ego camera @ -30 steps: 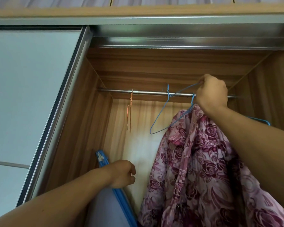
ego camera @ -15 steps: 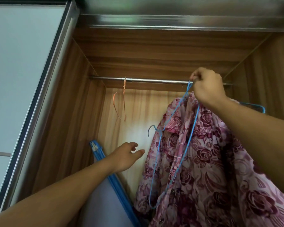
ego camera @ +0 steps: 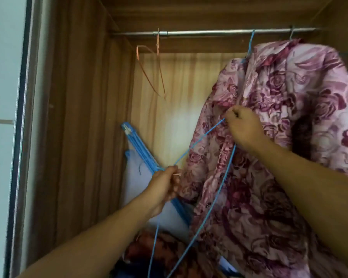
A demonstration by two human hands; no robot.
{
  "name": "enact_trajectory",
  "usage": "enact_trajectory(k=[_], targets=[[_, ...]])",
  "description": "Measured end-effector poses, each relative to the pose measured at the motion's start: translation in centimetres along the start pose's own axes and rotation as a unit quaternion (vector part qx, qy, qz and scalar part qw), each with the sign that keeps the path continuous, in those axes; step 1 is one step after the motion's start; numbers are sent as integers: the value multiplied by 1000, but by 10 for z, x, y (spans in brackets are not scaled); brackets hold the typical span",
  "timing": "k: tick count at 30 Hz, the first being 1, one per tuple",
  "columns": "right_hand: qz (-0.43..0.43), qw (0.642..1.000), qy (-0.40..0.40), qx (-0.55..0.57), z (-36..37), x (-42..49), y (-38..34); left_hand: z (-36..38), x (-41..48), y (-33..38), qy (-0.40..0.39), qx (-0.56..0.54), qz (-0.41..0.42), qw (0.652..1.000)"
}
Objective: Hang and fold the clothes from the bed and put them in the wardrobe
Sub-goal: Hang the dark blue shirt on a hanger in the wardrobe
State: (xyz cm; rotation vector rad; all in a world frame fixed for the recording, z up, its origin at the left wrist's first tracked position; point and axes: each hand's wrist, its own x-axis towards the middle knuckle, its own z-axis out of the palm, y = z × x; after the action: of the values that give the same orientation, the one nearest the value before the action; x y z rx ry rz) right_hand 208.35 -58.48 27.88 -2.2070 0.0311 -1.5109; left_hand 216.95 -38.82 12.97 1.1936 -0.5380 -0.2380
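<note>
left hand (ego camera: pixel 165 185) and right hand (ego camera: pixel 243 127) are both clamping the blue hanger (ego camera: pixel 199 140), now off the far rail (ego camera: pixel 209 33), ready for clothes

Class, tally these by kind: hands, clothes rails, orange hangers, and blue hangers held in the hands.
2 hands: left hand, right hand
1 rail
1 orange hanger
1 blue hanger, held by both hands
Total: 5

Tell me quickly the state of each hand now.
Left hand: closed, pinching the blue wire hanger.
Right hand: closed, gripping the same hanger.
</note>
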Motion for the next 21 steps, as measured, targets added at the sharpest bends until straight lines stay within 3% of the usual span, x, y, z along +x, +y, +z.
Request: enact_trajectory(k=[3,6,11,15,18,21], targets=[[-15,997,-47,-59,17,-44,36,-21,-4,-24,40,25,-9,999],[36,985,-126,-111,34,-81,78,-39,-7,-38,71,62,-27,995],[50,948,-255,-185,54,-152,125,-57,-11,-52,92,227,-16,969],[60,899,-385,-199,77,-224,144,-62,-19,-63,52,416,31,908],[56,898,-415,-137,91,-293,166,-61,-31,-75,10,540,21,841],[118,882,-437,-130,105,-364,192,-60,-41,-91,-24,590,-7,807]])
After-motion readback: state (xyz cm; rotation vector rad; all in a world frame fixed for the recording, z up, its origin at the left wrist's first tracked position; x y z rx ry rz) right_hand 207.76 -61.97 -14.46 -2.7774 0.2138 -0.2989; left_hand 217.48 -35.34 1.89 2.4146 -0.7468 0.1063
